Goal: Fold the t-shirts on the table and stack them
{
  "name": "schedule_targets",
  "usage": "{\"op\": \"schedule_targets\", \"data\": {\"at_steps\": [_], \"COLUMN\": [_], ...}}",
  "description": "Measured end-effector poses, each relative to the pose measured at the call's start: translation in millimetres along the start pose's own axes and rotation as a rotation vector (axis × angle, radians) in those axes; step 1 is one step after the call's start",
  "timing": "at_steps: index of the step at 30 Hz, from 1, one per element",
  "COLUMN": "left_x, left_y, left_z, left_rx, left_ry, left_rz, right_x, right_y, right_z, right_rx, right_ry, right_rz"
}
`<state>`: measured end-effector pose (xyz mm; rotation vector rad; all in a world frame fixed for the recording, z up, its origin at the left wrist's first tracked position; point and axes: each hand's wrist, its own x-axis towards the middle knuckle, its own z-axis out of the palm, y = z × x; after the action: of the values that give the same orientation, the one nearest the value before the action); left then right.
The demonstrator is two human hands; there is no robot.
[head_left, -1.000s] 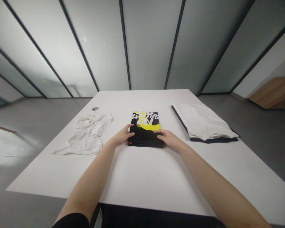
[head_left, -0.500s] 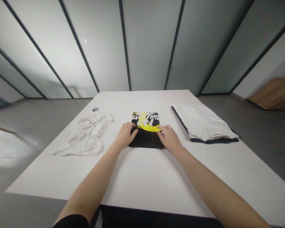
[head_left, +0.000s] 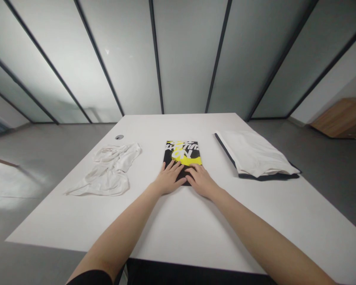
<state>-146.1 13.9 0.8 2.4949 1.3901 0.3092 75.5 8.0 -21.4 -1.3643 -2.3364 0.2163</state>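
Observation:
A black folded garment, likely a T-shirt (head_left: 182, 152), lies flat in the middle of the white table, its yellow and white lettering facing up. My left hand (head_left: 169, 177) rests palm down on its near left part, fingers spread. Beside it, my right hand (head_left: 200, 180) lies on the near right part with its fingers stretched out. The two thumbs almost meet. Both hands cover much of the garment's near edge.
The white table (head_left: 178, 225) carries a crumpled white garment (head_left: 112, 170) on the left. A flat stack of white cloth (head_left: 252, 152) over dark cloth lies on the right. A round grey cable-hole cover (head_left: 119, 137) sits near the far left edge.
Both hands have moved from the garment's side edges inward and nearer to me. Their fingers have opened from gripping the edges to lying flat on top.

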Motion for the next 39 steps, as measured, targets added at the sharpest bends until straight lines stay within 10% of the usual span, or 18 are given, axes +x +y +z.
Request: {"op": "schedule_targets", "data": {"at_steps": [6, 12, 18, 28, 39], "left_x": [5, 2, 7, 9, -7], "left_y": [4, 21, 35, 30, 65], "left_z": [-11.3, -14.1, 7.1, 37.4, -9.1], "left_rx": [0.006, -0.026, 0.026, 0.158, 0.202], "left_ry": [0.128, -0.054, 0.304, 0.135, -0.076], "left_rz": [0.041, 0.074, -0.101, -0.133, -0.119], "right_x": [7, 6, 6, 7, -24], "right_y": [-3, -22, -23, -14, -50], "right_z": [-11, -25, -15, 22, -19], "right_rx": [-0.012, -0.088, -0.028, -0.087, -0.117], "right_ry": [-0.038, -0.2, 0.017, -0.112, -0.259], "right_rz": [-0.004, 0.147, 0.092, 0.115, 0.187]}}
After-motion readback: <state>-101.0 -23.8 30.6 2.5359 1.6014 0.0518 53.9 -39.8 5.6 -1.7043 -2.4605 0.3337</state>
